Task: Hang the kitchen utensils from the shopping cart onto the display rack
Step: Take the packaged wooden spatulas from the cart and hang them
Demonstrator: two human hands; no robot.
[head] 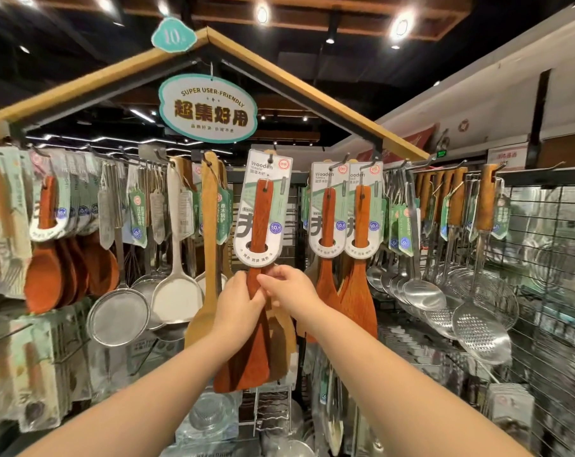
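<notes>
At rack centre, under the peaked roof: turner (259,258), carded, long axis vertical, blade down, card top (269,166) up at a hook (272,157). Whether the card's hole is fully seated on that hook, too small to tell. Left hand (238,303) wrapped round the neck just below the card's lower edge, fingers closed on the wood. Right hand (287,288) just beside it, touching, fingers (269,279) pinched on the same neck from the right side. Both equally near; neither up at the hook, which sits well above, straight up along the handle.

Judged step: seating or settling this turner on its hook, then letting go.

Room for moving: tight. Pale spatula (209,245) hanging just beside on the left; two more carded turners (343,225) near on the right, their blades close to the right wrist. Free gap only straight back toward the body and downward. Sideways swing likely to knock neighbours; blade free to pendulum once released. Cart not in view.
</notes>
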